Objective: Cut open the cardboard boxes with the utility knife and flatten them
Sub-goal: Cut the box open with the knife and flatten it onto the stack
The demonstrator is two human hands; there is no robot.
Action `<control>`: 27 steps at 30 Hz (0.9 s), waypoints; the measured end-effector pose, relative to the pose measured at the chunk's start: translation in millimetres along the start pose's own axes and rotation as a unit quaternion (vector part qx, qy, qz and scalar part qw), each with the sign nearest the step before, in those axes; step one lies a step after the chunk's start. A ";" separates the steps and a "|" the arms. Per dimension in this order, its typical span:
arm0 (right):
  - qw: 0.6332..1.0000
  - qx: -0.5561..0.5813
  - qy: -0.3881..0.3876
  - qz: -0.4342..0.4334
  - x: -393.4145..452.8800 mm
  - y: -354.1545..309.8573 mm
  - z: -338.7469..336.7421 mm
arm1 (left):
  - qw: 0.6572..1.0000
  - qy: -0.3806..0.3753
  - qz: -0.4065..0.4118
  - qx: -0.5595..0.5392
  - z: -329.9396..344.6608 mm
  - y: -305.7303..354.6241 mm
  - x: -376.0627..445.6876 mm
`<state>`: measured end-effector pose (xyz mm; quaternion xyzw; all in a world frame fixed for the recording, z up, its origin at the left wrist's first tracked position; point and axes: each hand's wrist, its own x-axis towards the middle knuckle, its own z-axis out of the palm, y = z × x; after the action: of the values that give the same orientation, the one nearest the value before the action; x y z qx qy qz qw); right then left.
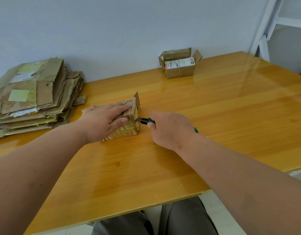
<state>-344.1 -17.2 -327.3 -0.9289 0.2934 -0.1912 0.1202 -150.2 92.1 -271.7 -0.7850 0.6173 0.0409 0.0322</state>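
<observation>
A small taped cardboard box [127,129] sits mid-table, one end flap sticking up at its far right corner. My left hand [104,118] lies flat on its top, fingers straight, thumb against the near side. My right hand [168,128] grips a green-and-black utility knife [143,120], whose blade tip touches the box's right end. Another small box [179,67] with open flaps and a white label stands at the back near the wall.
A stack of flattened cardboard [31,97] lies on the table's left side against the wall. The wooden table [214,116] stretches right; a white metal frame [268,28] stands at the far right. My grey-trousered legs [154,221] show below the near edge.
</observation>
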 end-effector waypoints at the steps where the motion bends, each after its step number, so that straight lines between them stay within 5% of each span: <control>1: 1.000 -0.002 -0.005 -0.001 -0.7 -0.3 -0.5 | 1.000 -0.002 0.000 0.002 0.0 0.0 0.0; 13: 0.990 -0.118 -0.058 -0.046 -6.6 -12.7 -0.7 | 1.000 -0.003 -0.008 -0.002 -0.3 -0.8 0.1; 16: 0.995 -0.058 -0.081 0.011 -2.1 -5.3 -2.8 | 1.000 -0.004 -0.009 -0.012 -0.6 -1.2 -0.6; 19: 0.997 -0.019 -0.057 0.049 0.1 4.4 -4.1 | 1.000 -0.008 -0.003 -0.015 -1.7 -1.4 -0.2; 27: 1.000 0.001 0.013 -0.014 1.6 0.2 -1.1 | 1.000 0.000 -0.002 -0.014 1.2 -3.0 0.3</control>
<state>-343.5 -18.4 -325.9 -0.9302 0.2814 -0.2056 0.1149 -147.3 92.7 -272.8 -0.7866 0.6151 0.0493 0.0217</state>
